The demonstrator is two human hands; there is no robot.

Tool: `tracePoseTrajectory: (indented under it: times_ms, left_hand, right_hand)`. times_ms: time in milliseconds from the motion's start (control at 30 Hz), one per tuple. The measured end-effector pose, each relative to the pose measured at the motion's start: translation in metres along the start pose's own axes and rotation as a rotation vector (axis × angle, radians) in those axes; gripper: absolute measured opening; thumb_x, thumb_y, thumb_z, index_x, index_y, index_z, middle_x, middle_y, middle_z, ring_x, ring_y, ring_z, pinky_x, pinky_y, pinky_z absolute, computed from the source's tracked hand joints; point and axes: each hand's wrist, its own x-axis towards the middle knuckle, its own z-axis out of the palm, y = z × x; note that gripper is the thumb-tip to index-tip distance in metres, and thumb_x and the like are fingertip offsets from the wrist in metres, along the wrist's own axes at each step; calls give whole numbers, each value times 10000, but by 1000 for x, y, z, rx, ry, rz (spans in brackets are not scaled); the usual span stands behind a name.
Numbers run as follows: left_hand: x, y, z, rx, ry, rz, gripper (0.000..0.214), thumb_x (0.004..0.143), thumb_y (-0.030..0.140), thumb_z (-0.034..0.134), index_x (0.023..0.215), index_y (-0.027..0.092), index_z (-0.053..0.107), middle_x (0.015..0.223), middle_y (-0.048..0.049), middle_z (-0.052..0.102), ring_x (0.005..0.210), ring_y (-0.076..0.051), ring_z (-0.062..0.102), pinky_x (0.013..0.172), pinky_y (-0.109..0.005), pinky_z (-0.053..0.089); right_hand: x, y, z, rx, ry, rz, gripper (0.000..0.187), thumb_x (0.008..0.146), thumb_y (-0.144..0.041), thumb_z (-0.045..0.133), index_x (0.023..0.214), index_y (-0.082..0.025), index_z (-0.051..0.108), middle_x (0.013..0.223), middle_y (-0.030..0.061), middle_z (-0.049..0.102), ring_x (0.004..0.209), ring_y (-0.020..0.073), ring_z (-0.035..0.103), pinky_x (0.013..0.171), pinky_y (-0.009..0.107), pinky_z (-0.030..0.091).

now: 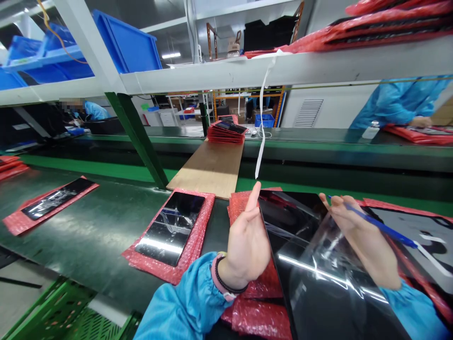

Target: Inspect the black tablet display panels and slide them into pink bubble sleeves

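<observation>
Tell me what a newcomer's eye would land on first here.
Probably the large, glossy black rectangular panel in the right foreground, tilted up between the left grip and the right grip, which holds a slim blue pen-shaped tool. Next, perhaps, the thin white strip dangling from the white shelf edge above. The shiny red bubble-wrap bundles piled on that shelf at upper right would stand out too.

I have left hand (247, 248) raised, one digit straight up, other fingers partly hidden; left forearm (180, 302) angles in from bottom centre. My right hand (368, 245) points up-left, fingers bent together, right forearm (412, 304) slanting from lower-right corner.
</observation>
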Motion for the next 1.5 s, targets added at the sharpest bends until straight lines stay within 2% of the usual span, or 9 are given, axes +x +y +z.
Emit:
tracePoseTrajectory:
  times_ms: [200,367,633,733,867,1033,1167,1367,1500]
  left_hand:
    - [-4,-2,-7,104,-2,-59,677,785,150,567,1429,212,364,1490,42,384,1427,-166,187,1154,-273,187]
    - [-6,3,-33,294,55,-88,903,636,10,666,1436,281,345,1514,10,347,1401,-228,272,1110,-295,297]
    - [29,27,-86,455,347,-29,743,753,112,632,1419,320,376,1475,21,413,1358,-236,364,1057,-299,385]
    - [56,24,-94,469,361,-48,735,796,148,613,1447,312,313,1460,-21,435,1307,-246,436,986,-305,460]
    - [85,7,-94,496,351,-81,648,847,253,616,1427,299,330,1427,-79,456,1200,-239,536,929,-351,504]
    - [100,-19,-90,532,301,-104,427,904,335,546,1294,175,478,1283,-124,543,1063,-252,596,867,-479,517]
    - [98,-28,-87,600,264,-75,597,837,165,610,1380,213,365,1313,-109,542,1173,-239,552,989,-413,443]
    - [76,-11,-98,784,245,101,801,701,106,714,1393,238,334,1526,-72,298,1445,-210,108,1137,-262,149]
    - [64,2,-119,853,289,-24,575,772,141,665,1296,186,434,1419,-124,426,1346,-251,353,1070,-322,310]
  right_hand:
    - [-13,-2,8,-77,-79,63,460,527,-104,775,871,-292,533,1224,-20,657,1247,180,512,1123,334,279]
    - [-11,13,6,-75,-153,-11,379,597,-131,733,895,-288,558,1242,16,644,1275,212,487,1054,435,387]
    - [53,56,-56,-180,114,-326,243,703,-148,680,902,-235,572,1061,-7,659,1222,198,525,1023,408,397]
    - [70,76,-77,-324,101,-225,230,851,-243,625,1059,-151,595,1145,67,611,1070,223,584,899,447,481]
    - [71,91,-90,-454,-107,14,238,890,-289,585,1081,-148,599,1087,64,627,926,183,627,795,388,531]
    - [63,92,-94,-513,-266,128,236,889,-277,588,1085,-147,597,1099,66,627,938,185,629,801,391,533]
    - [64,94,-95,-530,-262,108,238,892,-286,583,1086,-148,598,1093,66,630,933,184,631,798,389,534]
    - [52,90,-86,-550,-139,-112,328,832,-328,650,1106,-166,573,1243,86,580,1174,250,539,993,483,419]
    - [22,73,-68,-553,-291,-158,398,757,-463,678,1066,-232,584,1204,73,647,1173,255,577,1053,430,390]
